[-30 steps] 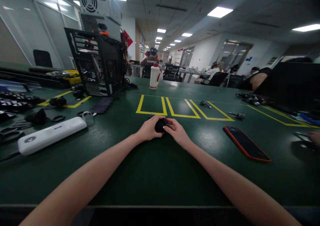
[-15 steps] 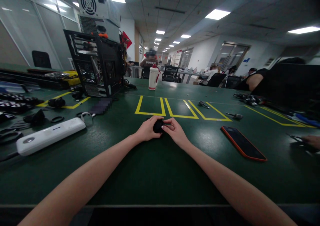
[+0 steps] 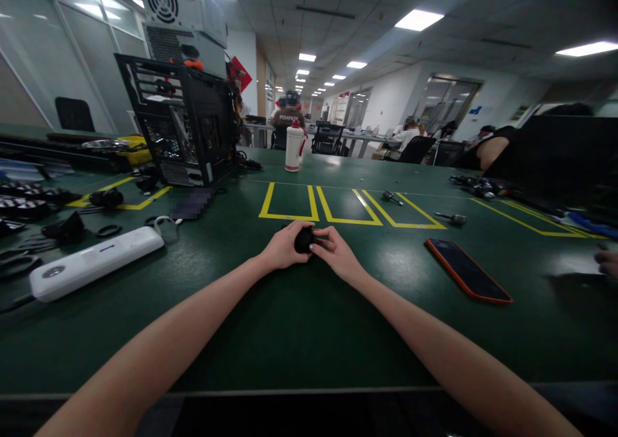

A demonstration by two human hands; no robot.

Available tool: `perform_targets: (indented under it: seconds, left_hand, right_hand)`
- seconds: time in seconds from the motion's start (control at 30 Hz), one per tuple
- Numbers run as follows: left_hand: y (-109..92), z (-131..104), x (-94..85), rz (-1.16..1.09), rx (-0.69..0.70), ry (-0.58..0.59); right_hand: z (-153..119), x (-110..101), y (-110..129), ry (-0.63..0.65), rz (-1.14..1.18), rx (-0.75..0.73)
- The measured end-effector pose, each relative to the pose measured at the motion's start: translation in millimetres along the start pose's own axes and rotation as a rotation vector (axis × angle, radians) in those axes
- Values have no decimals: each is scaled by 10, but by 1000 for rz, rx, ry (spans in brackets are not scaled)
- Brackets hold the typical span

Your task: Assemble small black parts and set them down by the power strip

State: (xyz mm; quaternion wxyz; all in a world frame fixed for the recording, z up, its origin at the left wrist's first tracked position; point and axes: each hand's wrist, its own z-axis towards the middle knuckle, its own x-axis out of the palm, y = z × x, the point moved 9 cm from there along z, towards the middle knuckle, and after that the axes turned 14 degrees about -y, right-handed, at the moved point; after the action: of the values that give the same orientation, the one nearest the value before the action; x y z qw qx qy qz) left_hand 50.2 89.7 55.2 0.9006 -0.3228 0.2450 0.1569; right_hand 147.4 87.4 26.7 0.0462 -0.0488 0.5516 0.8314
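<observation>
A small round black part is held just above or on the green table, in front of the yellow tape boxes; its exact kind is too dark to make out. My left hand wraps round its left side, thumb below and fingers over the top. From the right, my right hand pinches at its edge with thumb and fingertips. Whether something tiny sits in that pinch is hidden.
An orange-edged phone lies to the right, a white power strip to the left. Beyond stand an open computer case and a white bottle. Two small metal-and-black parts lie near the tape. Another person's hand shows far right.
Both hands keep their hold, and the black part looks slightly turned, showing a rounder face. The other person's hand at the far right has shifted, with something whitish near it.
</observation>
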Motion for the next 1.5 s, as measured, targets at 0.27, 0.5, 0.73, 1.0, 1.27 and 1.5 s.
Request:
perform_targets:
  seconds: [0.27,0.5,0.73,1.0,1.27,1.5]
  left_hand:
    - [15,4,12,-6,20,-15]
    - [7,-2,4,-4,34,-24]
    - [43,3,24,13,22,-24]
    - [5,10,2,11,1,5]
    - [26,6,9,4,9,-10]
    - [22,8,6,-6,11,-10]
  right_hand:
    - [88,-63,-49,-74,-74,-17]
    - [2,10,-4,44,50,-13]
    - [42,-30,4,-70,-23,-40]
    - [49,-2,-55,-21,-3,17]
    - [16,-3,-19,-39,10,17]
    - [53,-21,-75,-35,-10,42]
